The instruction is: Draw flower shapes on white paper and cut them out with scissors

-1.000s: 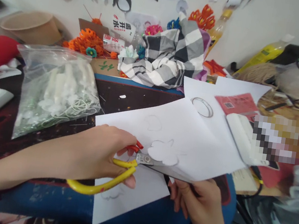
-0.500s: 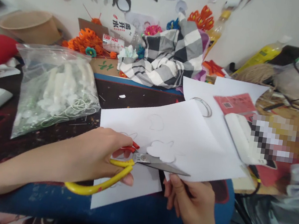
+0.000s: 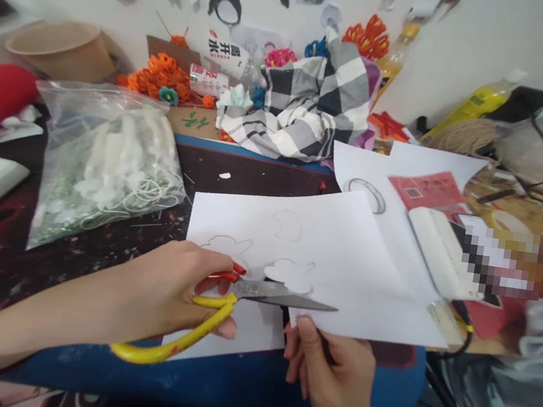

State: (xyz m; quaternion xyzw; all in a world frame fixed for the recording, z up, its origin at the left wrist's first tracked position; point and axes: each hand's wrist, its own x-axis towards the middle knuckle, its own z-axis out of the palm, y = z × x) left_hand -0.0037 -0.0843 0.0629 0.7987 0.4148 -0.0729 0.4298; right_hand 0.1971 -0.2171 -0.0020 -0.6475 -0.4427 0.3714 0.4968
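The left hand (image 3: 172,294) has its grip clamped on the yellow scissors (image 3: 214,320), blades nearly together at the paper's (image 3: 325,251) near edge beside a pencilled flower outline (image 3: 292,275). The right hand (image 3: 328,373) pinches that sheet from below, above the desk (image 3: 254,181); a plastic bag (image 3: 106,160) lies to the left.

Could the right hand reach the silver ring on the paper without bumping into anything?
Probably yes. The right hand grips the near edge of the white sheet, and the silver ring lies beyond it on another paper. Only flat paper lies between, though the hand would have to let go first.
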